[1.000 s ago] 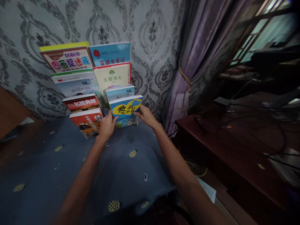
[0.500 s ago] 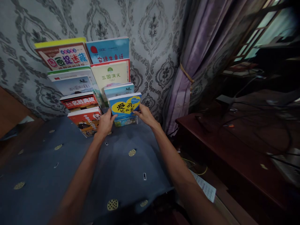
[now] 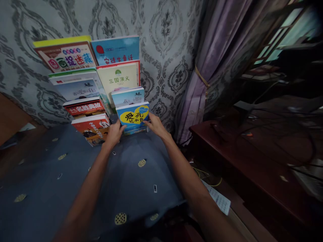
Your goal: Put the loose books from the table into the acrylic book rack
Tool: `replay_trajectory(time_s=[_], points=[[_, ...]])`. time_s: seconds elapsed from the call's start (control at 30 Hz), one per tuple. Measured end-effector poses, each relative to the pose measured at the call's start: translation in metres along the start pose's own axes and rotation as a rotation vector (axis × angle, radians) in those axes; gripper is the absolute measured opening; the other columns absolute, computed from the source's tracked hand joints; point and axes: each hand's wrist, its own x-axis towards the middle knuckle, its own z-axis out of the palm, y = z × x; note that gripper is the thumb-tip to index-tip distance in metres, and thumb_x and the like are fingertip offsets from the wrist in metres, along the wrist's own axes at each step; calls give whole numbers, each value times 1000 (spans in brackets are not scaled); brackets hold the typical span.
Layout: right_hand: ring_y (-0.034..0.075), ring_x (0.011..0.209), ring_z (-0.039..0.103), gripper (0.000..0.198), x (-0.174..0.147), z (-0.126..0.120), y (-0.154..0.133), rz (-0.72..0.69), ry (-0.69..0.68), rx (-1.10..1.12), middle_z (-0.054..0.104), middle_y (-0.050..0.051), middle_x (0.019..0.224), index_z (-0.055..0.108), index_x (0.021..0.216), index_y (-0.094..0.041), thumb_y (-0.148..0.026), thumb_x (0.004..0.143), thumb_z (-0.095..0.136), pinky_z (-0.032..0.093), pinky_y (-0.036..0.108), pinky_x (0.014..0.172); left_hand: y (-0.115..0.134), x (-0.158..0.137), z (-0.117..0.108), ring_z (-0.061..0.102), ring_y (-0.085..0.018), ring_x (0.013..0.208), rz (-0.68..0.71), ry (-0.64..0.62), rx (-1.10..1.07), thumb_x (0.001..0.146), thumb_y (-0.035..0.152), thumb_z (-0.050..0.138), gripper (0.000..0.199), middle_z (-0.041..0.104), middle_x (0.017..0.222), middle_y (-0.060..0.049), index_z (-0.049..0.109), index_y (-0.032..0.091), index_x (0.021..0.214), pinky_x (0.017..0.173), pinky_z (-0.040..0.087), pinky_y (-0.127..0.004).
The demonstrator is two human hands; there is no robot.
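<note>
While the blue book with the yellow heart is held by its two sides, the fingers of the left hand and of the right hand are found clamped on it. It is positioned at the front of the right column of books, before a light blue book. A red book is noted beside the left hand. The blue cloth in front is printed with pineapples. A purple curtain is tied back.

Purple curtain beside patterned wall
</note>
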Motion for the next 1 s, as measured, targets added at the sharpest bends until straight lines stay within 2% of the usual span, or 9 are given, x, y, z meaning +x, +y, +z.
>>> replay_trajectory(time_s=[0.1, 0.23, 0.43, 0.63, 0.8, 0.9, 1.0], points=[[25, 89, 60, 18, -1, 3, 3, 42, -19, -21, 65, 10, 102, 59, 103, -17, -27, 87, 58, 50, 36, 77, 12, -4, -1, 70, -29, 105, -63, -24, 105, 96, 30, 52, 31, 73, 109, -17, 56, 13, 121, 85, 52, -34], [24, 87, 59, 18, -5, 3, 3, 86, 19, -59, 64, 9, 98, 59, 101, -17, -28, 86, 60, 48, 34, 77, 34, -9, -3, 71, -30, 101, -155, -34, 215, 97, 32, 50, 34, 74, 104, -18, 51, 12, 124, 83, 52, -35], [23, 88, 61, 23, -9, 3, -4, 103, 25, -85, 68, 8, 98, 61, 109, -16, -23, 87, 60, 47, 33, 80, 54, -14, -3, 73, -32, 96, -278, 1, 246, 97, 32, 49, 32, 73, 103, -22, 47, 9, 119, 79, 54, -36], [23, 88, 63, 32, -10, 5, -7, 121, 43, -48, 69, 9, 100, 62, 119, -16, -22, 87, 58, 49, 33, 80, 58, -17, -5, 73, -33, 95, -331, 34, 189, 97, 31, 48, 38, 73, 100, -24, 41, 6, 125, 78, 54, -38], [23, 90, 64, 45, -10, 7, -11, 116, 97, 14, 67, 12, 113, 54, 132, -16, -23, 88, 55, 51, 36, 83, 54, -13, -6, 73, -32, 99, -328, 61, 116, 97, 26, 47, 44, 73, 104, -23, 34, 6, 134, 81, 54, -37], [26, 96, 63, 39, -11, 10, -19, 146, 97, -60, 68, 13, 110, 59, 126, -16, -22, 89, 53, 49, 37, 87, 51, -11, -5, 73, -32, 99, -333, 23, 92, 97, 24, 46, 36, 73, 105, -23, 41, 8, 128, 80, 54, -37], [27, 95, 63, 31, -13, 14, -28, 236, 85, -136, 70, 13, 105, 63, 118, -17, -21, 90, 51, 48, 35, 83, 48, -10, -1, 73, -32, 98, -332, 12, 104, 98, 23, 43, 34, 73, 103, -23, 42, 8, 129, 80, 54, -36]])
